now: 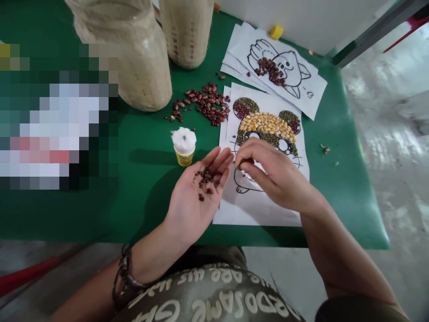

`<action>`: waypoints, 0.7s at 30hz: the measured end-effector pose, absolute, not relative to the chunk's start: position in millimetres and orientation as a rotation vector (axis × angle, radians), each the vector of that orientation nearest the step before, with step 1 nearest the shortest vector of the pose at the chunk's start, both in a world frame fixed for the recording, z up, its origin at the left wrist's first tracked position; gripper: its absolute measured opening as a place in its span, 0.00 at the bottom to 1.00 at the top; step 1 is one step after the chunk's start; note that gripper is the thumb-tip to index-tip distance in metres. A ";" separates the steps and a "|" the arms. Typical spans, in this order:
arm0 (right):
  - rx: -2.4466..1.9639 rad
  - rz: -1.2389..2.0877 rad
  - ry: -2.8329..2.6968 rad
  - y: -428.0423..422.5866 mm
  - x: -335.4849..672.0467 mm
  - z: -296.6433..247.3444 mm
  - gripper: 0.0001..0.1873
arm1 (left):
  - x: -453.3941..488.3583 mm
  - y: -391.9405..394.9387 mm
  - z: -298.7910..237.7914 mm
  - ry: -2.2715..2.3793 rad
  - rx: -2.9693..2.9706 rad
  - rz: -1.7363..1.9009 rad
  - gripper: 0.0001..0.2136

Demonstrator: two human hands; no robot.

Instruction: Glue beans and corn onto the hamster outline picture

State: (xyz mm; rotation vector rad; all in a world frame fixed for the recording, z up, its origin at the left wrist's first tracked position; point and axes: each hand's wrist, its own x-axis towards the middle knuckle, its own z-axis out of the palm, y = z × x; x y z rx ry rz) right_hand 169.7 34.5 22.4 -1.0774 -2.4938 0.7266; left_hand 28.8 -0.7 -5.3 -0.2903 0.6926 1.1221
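Observation:
My left hand [196, 194] lies palm up over the green table's front part, fingers stretched out, with several small dark red beans [207, 179] resting in the palm. My right hand [271, 174] hovers over a cartoon drawing sheet [264, 210], its thumb and fingers pinched together; what they pinch is too small to name. The drawing [268, 127] is partly covered with yellow corn kernels, green beans and red beans. A small glue pot [184, 146] stands open just left of the sheet.
A loose pile of red beans [206, 103] lies on the green table [140, 152]. Two large grain-filled jars [134, 58] stand at the back. More drawing sheets [284, 67], one with beans, lie at back right beside a yellow cap [276, 31]. The table's right edge drops to the floor.

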 end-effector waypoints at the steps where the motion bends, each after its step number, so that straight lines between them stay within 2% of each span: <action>1: -1.136 0.677 -2.493 35.2 176.3 20.3 0.08 | 28.4 -1.1 -5.0 0.699 -0.275 1.128 0.15; 7: -1.401 0.487 -2.588 36.9 199.1 -0.5 0.05 | 26.6 -0.4 -3.9 0.734 -0.271 1.098 0.17; 16: -1.270 0.461 -2.499 34.6 202.9 6.6 0.08 | 28.2 -0.4 -6.3 0.713 -0.249 1.095 0.16; 21: -1.175 0.483 -2.420 21.4 181.0 20.2 0.05 | 28.3 -0.9 -5.3 0.707 -0.201 1.099 0.17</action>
